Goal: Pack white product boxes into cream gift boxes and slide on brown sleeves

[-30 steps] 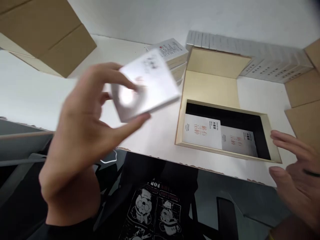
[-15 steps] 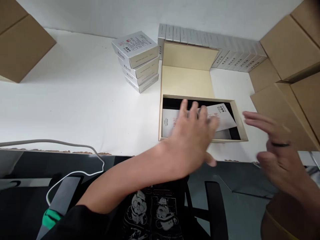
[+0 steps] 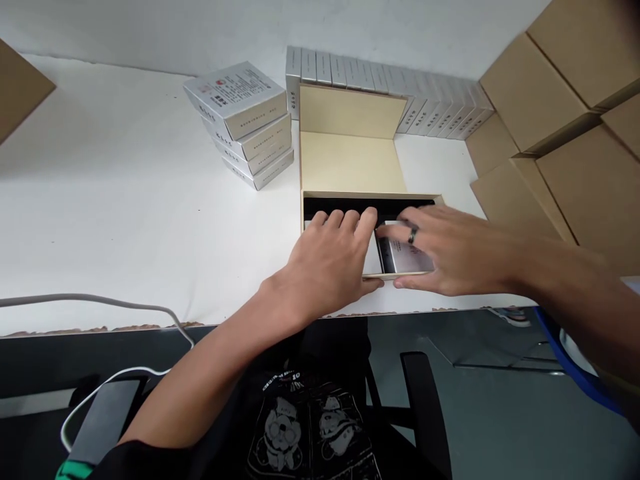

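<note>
Sitting nearest the camera, the person's dark printed shirt (image 3: 305, 427) fills the bottom of the view, with a grey cable (image 3: 125, 307) curling over the near edge of the white table (image 3: 125, 220) to the left. Just past that edge, both hands rest inside the open beige gift box (image 3: 350, 163), whose lid stands tipped back behind its black-lined tray. The left hand (image 3: 327, 260) lies palm down with fingers spread flat over the left part of the tray, pressing on a packet beneath it that is mostly hidden; it grips nothing. The right hand (image 3: 450, 250), wearing a dark ring, comes in from the right, its fingers laid over the top of a small silver packet (image 3: 405, 257) and its thumb at the packet's near edge, so the packet is lightly pinched and sits at a slight tilt in the right part of the tray, touching the left hand's fingertips. Farther back on the left stands a stack of silver-grey cartons (image 3: 240, 120). Against the rear wall runs a row of upright silver boxes (image 3: 380, 77), and plain brown cardboard boxes (image 3: 540, 100) are piled to the right.
</note>
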{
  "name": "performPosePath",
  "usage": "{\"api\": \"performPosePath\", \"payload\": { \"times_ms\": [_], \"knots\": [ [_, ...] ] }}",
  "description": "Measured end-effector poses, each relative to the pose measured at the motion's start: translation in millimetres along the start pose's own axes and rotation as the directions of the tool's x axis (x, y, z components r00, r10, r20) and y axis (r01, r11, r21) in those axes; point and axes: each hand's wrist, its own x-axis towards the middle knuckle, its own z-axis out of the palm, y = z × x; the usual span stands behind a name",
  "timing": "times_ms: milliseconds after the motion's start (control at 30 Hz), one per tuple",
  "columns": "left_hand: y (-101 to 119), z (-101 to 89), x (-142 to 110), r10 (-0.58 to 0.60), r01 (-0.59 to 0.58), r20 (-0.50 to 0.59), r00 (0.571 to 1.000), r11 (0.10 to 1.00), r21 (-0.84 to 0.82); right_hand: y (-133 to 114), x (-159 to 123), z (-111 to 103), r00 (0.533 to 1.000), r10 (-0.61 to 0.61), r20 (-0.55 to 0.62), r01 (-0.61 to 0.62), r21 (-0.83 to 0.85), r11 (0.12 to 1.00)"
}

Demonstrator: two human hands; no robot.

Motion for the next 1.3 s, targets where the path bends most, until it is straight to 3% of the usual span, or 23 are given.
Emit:
{"api": "performPosePath", "payload": {
  "times_ms": [200, 533, 700, 900, 1033, 1100, 1200, 1300],
  "knots": [
    [-2, 1.9, -1, 0.017, -0.017, -0.027, 0.999, 1.000, 0.007, 1, 1, 7, 0.998, -0.003, 0.056, 0.002, 0.022, 1.000],
    [-2, -0.1, 1, 0.023, -0.023, -0.011, 1.000, 0.999, -0.041, -5, 13, -6, 0.984, -0.051, 0.173, 0.058, -0.035, 0.998],
    [3, -15.6, 5, 0.020, -0.021, 0.119, 0.993, 1.000, 0.008, -7, 15, -9, 0.984, -0.078, 0.161, 0.078, 0.009, 0.997],
    [11, -34.9, 23, 0.059, -0.080, 0.303, 0.951, 0.995, 0.054, -11, 17, -12, 0.978, -0.066, 0.197, 0.060, 0.038, 0.997],
    [11, -37.1, 31, 0.073, -0.109, 0.342, 0.937, 0.990, 0.088, -14, 8, -8, 0.981, -0.014, 0.194, 0.005, 0.047, 0.999],
    [10, -36.7, 29, 0.073, -0.100, 0.324, 0.943, 0.992, 0.070, -13, -1, -16, 0.984, -0.016, 0.177, 0.001, 0.080, 0.997],
    [10, -34.8, 21, 0.069, -0.094, 0.284, 0.956, 0.993, 0.074, -4, -12, -45, 0.996, -0.014, 0.083, -0.002, 0.181, 0.984],
    [12, -30.2, 6, 0.031, -0.055, 0.185, 0.982, 0.990, 0.128, 19, -1, -81, 0.993, 0.103, -0.056, -0.081, 0.315, 0.946]
  ]
}}
